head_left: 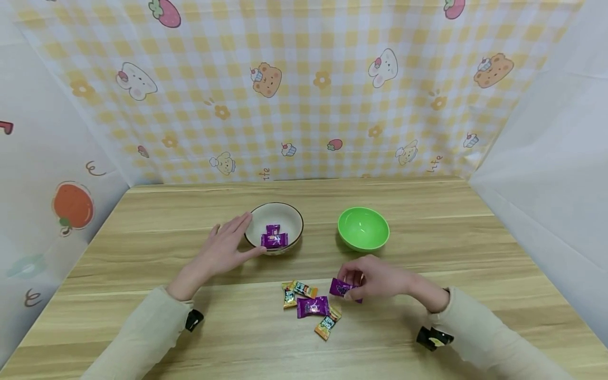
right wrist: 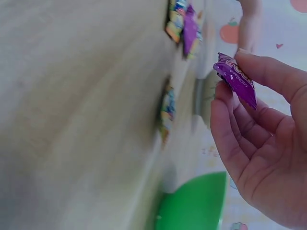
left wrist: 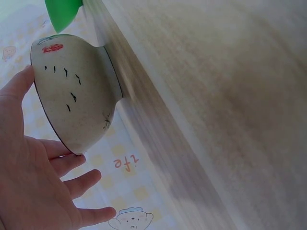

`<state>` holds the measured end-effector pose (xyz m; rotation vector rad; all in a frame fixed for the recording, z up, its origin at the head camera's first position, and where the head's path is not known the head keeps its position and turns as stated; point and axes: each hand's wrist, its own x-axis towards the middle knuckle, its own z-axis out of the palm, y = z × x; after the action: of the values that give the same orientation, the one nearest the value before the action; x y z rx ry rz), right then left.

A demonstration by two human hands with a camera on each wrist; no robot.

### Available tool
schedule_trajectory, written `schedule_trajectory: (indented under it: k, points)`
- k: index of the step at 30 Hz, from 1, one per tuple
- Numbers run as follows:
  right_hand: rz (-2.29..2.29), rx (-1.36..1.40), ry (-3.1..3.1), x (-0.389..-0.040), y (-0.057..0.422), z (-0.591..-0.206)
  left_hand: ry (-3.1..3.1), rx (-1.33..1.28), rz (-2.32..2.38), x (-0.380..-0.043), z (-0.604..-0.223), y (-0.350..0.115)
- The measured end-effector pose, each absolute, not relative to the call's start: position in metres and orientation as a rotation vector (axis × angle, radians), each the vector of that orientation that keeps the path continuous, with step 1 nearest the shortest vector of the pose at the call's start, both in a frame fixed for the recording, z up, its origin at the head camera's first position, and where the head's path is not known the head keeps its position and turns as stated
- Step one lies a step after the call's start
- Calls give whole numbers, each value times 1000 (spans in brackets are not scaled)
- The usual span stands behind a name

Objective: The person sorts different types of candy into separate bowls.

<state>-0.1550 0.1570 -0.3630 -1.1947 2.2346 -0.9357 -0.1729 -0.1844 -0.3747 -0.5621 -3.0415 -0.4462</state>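
At the table (head_left: 451, 274), touching the white bowl (head_left: 275, 214) with the left hand (head_left: 224, 254) spread wide, gripping nothing, apparently steadying it. With the right hand (head_left: 378, 277), beside the loose candies (head_left: 312, 307), pinching a purple candy (head_left: 339, 287) between thumb and curled fingers, probably suiting its smallness.

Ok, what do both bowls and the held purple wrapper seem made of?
Green bowl: glossy, probably plastic, from its bright highlight. White bowl: perhaps glazed ceramic, given its painted marks and dark rim. Purple wrapper: shiny film, perhaps plastic or foil, with bright glints.
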Motion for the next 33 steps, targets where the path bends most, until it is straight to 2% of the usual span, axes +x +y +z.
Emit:
schedule_trajectory:
  k: [19, 33]
  points:
    - [-940, -1240, 2334, -185, 151, -316, -3048, -556, -454, -172, -372, -184]
    - [-931, -1230, 2443, -206, 134, -302, -3052, -554, -437, -172, -374, -184]
